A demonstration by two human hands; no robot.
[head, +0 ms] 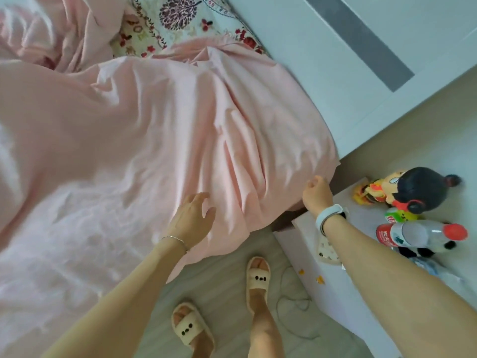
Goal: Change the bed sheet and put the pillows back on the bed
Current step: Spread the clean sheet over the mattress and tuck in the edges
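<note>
A pale pink bed sheet (160, 130) lies rumpled over the corner of the bed and hangs down its side toward the floor. My left hand (192, 218) rests on the sheet near the bed's edge, fingers spread and loosely bent. My right hand (317, 193) is curled at the sheet's corner by the gap between bed and nightstand, pinching the fabric edge. A floral patterned cover (178, 24) shows at the top, uncovered by the pink sheet. No pillow is in view.
A white headboard (335, 60) runs along the right. A white nightstand (361, 254) holds a doll (413, 189), a plastic bottle (423, 235) and small items. A cable (289, 306) lies on the floor by my slippered feet (258, 277).
</note>
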